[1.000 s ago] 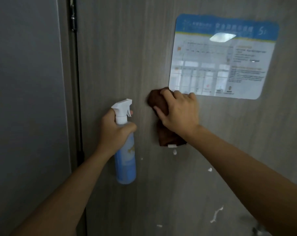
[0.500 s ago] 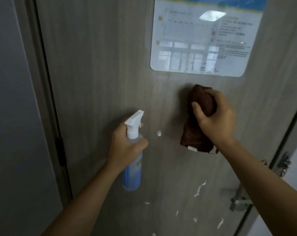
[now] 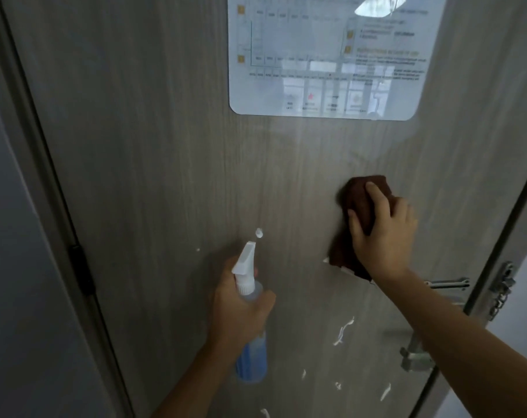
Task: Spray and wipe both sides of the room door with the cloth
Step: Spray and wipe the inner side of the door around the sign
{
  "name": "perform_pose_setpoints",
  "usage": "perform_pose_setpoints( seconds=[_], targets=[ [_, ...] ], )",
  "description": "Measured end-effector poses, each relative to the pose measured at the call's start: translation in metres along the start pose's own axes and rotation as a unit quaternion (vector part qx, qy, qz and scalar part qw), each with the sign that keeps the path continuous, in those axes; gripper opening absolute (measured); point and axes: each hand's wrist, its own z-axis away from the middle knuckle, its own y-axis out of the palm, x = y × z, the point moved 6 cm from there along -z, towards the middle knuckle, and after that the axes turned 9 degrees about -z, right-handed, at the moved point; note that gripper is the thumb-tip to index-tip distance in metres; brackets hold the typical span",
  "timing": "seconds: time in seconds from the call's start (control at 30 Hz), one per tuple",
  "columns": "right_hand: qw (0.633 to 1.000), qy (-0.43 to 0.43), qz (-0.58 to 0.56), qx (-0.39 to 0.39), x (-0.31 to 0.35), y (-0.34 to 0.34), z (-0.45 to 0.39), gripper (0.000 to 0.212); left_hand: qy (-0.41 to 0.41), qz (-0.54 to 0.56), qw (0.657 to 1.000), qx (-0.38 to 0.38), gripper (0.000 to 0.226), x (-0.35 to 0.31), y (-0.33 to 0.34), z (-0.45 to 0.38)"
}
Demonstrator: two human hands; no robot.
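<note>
The grey wood-grain door [image 3: 171, 140] fills the view. My right hand [image 3: 382, 230] presses a brown cloth [image 3: 360, 197] against the door, right of centre and below a laminated notice; thumb and fingers curl over the wadded cloth. My left hand [image 3: 241, 303] grips a spray bottle [image 3: 251, 354] with blue liquid and a white trigger head [image 3: 245, 263], held upright a little off the door, lower centre. White specks and streaks [image 3: 343, 327] mark the door's lower part.
A laminated notice [image 3: 328, 55] is stuck on the door's upper part. The metal door handle [image 3: 416, 357] and latch plate [image 3: 502, 288] sit at the right edge. A dark hinge [image 3: 81, 270] and grey frame stand at the left, beside a grey wall [image 3: 11, 267].
My right hand has carried the cloth rightwards and down from beside the notice's lower left corner. The view has shifted down and right, bringing the handle in. The left hand still holds the bottle.
</note>
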Motion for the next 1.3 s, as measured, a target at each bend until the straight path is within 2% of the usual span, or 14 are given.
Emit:
perform_pose_setpoints(
  seconds=[0.13,0.4,0.47,0.57,0.67,0.77,0.83,1.0,1.17,1.3],
  targets=[
    [1.000,-0.009,0.005,-0.019,-0.003,0.003,0.002,0.055,0.013,-0.015,1.000,0.003,0.047,-0.002,0.005,0.001],
    [0.999,-0.039,-0.023,0.009,-0.006,-0.005,-0.004,0.054,0.008,-0.013,1.000,-0.011,0.035,-0.002,0.010,0.007],
    [0.998,-0.047,-0.040,-0.005,-0.012,-0.013,-0.004,0.052,-0.001,-0.011,1.000,-0.006,0.033,0.001,0.017,0.011],
    [0.998,-0.016,-0.057,-0.024,-0.032,-0.021,0.004,0.051,-0.002,-0.007,0.999,0.053,0.037,0.004,0.041,0.018],
    [0.998,0.020,-0.066,-0.015,-0.050,-0.021,0.021,0.054,0.023,-0.013,0.990,0.138,0.037,-0.004,0.071,0.030],
    [0.997,0.028,-0.077,-0.002,-0.058,-0.018,0.035,0.054,0.024,-0.021,0.982,0.186,0.035,-0.004,0.094,0.036],
    [0.996,0.036,-0.082,0.008,-0.062,-0.015,0.042,0.054,0.020,-0.029,0.983,0.183,0.030,0.000,0.102,0.039],
    [0.995,0.058,-0.081,0.020,-0.068,-0.010,0.056,0.056,0.044,-0.071,0.990,0.111,0.015,0.003,0.107,0.038],
    [0.994,0.073,-0.086,0.013,-0.067,-0.007,0.067,0.059,0.076,-0.066,0.987,0.127,0.036,-0.002,0.112,0.040],
    [0.992,0.090,-0.093,-0.001,-0.060,-0.005,0.082,0.063,0.077,-0.072,0.986,0.130,0.032,-0.004,0.110,0.043]
  ],
)
